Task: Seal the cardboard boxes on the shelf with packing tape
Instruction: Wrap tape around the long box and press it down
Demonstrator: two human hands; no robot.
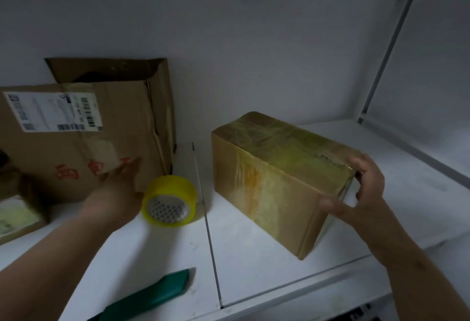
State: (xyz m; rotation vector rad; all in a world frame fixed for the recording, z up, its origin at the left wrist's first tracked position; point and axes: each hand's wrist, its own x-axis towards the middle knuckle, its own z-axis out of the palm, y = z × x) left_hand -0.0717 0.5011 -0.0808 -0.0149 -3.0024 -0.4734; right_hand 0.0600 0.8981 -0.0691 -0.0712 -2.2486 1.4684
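Note:
A small cardboard box (269, 183) wrapped in yellowish tape stands on the white shelf (254, 257), right of centre. My right hand (366, 193) grips its near right end, fingers over the top edge and thumb on the front face. A roll of yellow packing tape (169, 199) lies on its side at the middle left. My left hand (119, 185) reaches out beside the roll with straight fingers, touching the front of a large open cardboard box (84, 127) that bears a shipping label.
A green box cutter (150, 297) lies near the shelf's front edge at the lower left. Another taped box (17, 211) shows at the far left edge. A seam (206, 219) divides the shelf boards. A white wall closes the back, and a metal upright (386, 53) stands at right.

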